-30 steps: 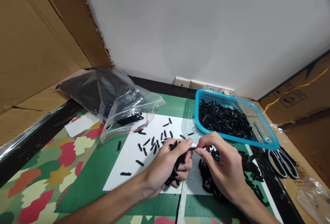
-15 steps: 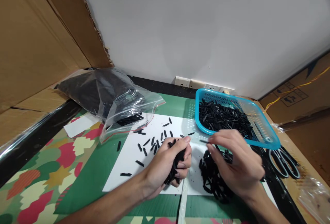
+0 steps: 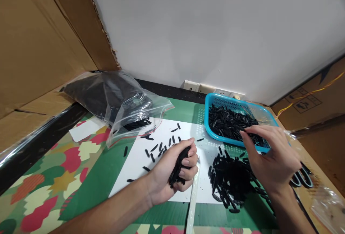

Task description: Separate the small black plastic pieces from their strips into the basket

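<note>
- black pieces [image 3: 178, 167], short and thin, sit bunched in the left hand [image 3: 172, 171], whose fingers are curled tight round the bundle above the white sheet [image 3: 151, 165].
- right hand [image 3: 272, 157] hovers at the near rim of the blue basket [image 3: 215, 102], fingers loosely bent and partly spread; whether the fingertips hold a piece cannot be told.
- the basket stands far right on the table and is filled with more of the same black pieces.
- a loose pile [image 3: 231, 178] of the pieces lies on the table between the two hands, just near of the basket and partly under the right hand.
- scattered single pieces [image 3: 161, 146] lie on the white sheet, far and left of the left hand.
- a white strip [image 3: 194, 191] runs from beside the left hand toward the near edge.
- a clear plastic bag [image 3: 115, 99] of dark contents lies far left, its mouth touching the sheet.
- scissors [image 3: 303, 178] show at the right, partly hidden behind the right wrist.
- cardboard [image 3: 40, 40] stands along the left side.
</note>
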A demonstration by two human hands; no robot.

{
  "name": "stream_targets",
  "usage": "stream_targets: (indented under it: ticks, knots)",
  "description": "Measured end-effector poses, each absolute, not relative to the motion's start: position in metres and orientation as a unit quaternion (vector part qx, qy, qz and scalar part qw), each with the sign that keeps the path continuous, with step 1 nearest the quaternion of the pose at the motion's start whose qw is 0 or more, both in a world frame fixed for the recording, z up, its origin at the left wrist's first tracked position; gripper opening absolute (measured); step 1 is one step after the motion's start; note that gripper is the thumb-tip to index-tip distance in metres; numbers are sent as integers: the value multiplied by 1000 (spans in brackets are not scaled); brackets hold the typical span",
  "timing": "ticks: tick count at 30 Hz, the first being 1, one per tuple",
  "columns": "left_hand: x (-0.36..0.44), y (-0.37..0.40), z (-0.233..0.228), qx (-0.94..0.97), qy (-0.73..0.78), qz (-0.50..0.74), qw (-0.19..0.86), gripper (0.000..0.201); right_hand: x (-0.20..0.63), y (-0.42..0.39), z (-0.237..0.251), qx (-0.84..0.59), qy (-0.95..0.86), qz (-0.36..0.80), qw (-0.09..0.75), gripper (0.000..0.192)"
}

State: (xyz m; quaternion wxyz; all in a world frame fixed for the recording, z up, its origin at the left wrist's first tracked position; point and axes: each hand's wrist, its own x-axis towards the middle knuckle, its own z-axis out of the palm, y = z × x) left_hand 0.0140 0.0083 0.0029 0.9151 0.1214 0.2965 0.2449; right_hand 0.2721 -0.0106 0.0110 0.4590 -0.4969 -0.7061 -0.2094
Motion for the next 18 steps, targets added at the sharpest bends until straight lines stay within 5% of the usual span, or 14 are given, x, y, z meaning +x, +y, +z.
stream_targets:
  ticks: [5, 11, 18]
  knots:
    - [14, 11, 3, 129, 323, 196, 917, 38, 274, -5, 4, -612, -680, -215, 341, 7]
    - [21, 2, 8, 216, 419, 137, 871, 48, 228, -23, 4, -410, -816, 52, 405, 16]
    - [23, -3, 6, 287, 487, 129, 814, 57, 212, -27, 4, -342, -867, 90, 351, 28]
